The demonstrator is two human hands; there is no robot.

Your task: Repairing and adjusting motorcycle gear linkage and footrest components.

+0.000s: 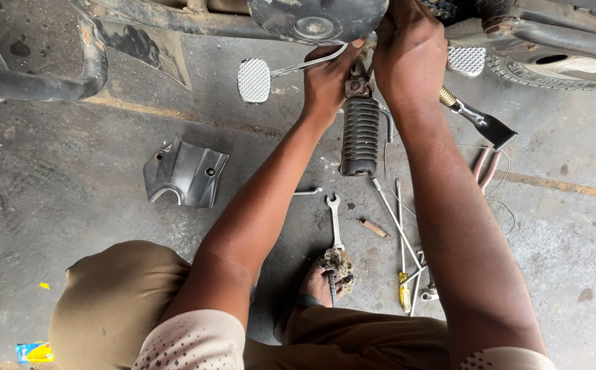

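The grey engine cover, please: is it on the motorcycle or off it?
Off. The cover lies on the concrete floor, apart from the motorcycle, while both hands work at the footrest.

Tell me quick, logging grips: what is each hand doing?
Left hand: closed around the footrest bracket.
Right hand: pressed on the motorcycle underside; grip cannot be told.

Grey concrete floor (72,192) — stained, cracked, in even daylight. A faint yellow painted line (572,188) crosses it. Left of that line lies a black plastic cover (185,171); nearer the line, loose spanners (336,219) and screwdrivers (402,274) — scattered.
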